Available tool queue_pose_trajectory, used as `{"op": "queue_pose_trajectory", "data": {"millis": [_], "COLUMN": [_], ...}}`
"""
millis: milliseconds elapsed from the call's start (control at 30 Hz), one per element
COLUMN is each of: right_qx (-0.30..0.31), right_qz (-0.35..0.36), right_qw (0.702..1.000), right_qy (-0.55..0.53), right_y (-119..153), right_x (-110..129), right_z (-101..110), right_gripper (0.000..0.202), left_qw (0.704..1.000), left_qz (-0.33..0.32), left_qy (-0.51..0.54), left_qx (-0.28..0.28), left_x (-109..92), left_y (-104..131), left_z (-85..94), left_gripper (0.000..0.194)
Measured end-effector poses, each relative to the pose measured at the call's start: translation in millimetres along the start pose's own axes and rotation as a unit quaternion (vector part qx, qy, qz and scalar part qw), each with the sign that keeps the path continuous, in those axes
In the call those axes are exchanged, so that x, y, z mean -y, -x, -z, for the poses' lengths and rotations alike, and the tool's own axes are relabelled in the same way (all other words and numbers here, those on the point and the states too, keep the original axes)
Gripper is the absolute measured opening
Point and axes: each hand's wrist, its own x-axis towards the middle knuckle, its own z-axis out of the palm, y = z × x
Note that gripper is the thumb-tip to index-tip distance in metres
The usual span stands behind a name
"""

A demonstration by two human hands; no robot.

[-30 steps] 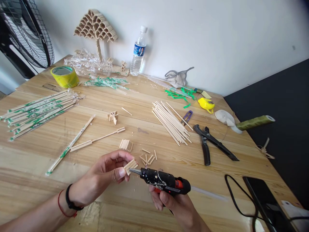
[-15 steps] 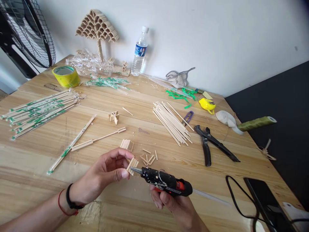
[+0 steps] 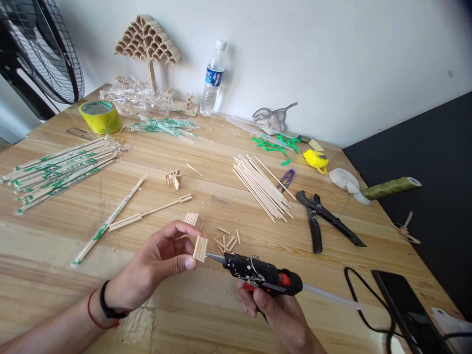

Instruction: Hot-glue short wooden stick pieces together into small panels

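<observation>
Between thumb and fingers, my left hand (image 3: 167,253) pinches a small panel of short wooden sticks (image 3: 200,249) set side by side. My right hand (image 3: 273,307) grips a black glue gun (image 3: 261,275), its metal nozzle pointing left at the panel's right edge. A clear glue stick (image 3: 330,296) juts from the gun's back. Just behind my left fingers lies a block of short sticks (image 3: 193,219), partly hidden. Several loose cut stick pieces (image 3: 227,242) are scattered beyond the nozzle. Farther back stands a small notched stick piece (image 3: 173,179).
Long bare sticks (image 3: 261,189) lie in a pile near black cutters (image 3: 324,221) and purple snips (image 3: 286,180). Wrapped chopsticks (image 3: 62,169) and yellow tape (image 3: 100,116) are at left. A water bottle (image 3: 213,81) stands by the wall. A phone (image 3: 409,309) and cable (image 3: 365,314) lie at right.
The glue gun has drawn back to the right, its nozzle moving from the panel's face to beside its right edge. My left hand has turned the panel slightly more upright.
</observation>
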Motion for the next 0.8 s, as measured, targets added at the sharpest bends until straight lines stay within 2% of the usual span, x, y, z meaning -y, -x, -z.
{"op": "queue_pose_trajectory", "data": {"millis": [367, 600, 800], "right_qx": [0.007, -0.031, -0.036], "right_qz": [-0.009, -0.016, -0.013], "right_qw": [1.000, 0.999, 0.999], "right_qy": [0.013, 0.019, 0.020], "right_y": [0.2, -1.5, -2.8], "right_x": [-2.4, -2.4, -0.7], "right_z": [0.1, -2.1, -2.0], "right_gripper": [0.048, 0.051, 0.051], "left_qw": [1.000, 1.000, 0.999], "left_qz": [-0.001, 0.005, 0.009], "left_qy": [0.018, 0.024, 0.016], "left_qx": [0.012, 0.013, 0.026], "left_x": [0.7, 2.5, 4.9], "left_y": [-0.1, -1.7, -0.8], "left_z": [0.0, 1.9, 4.9], "left_gripper": [0.029, 0.034, 0.032]}}
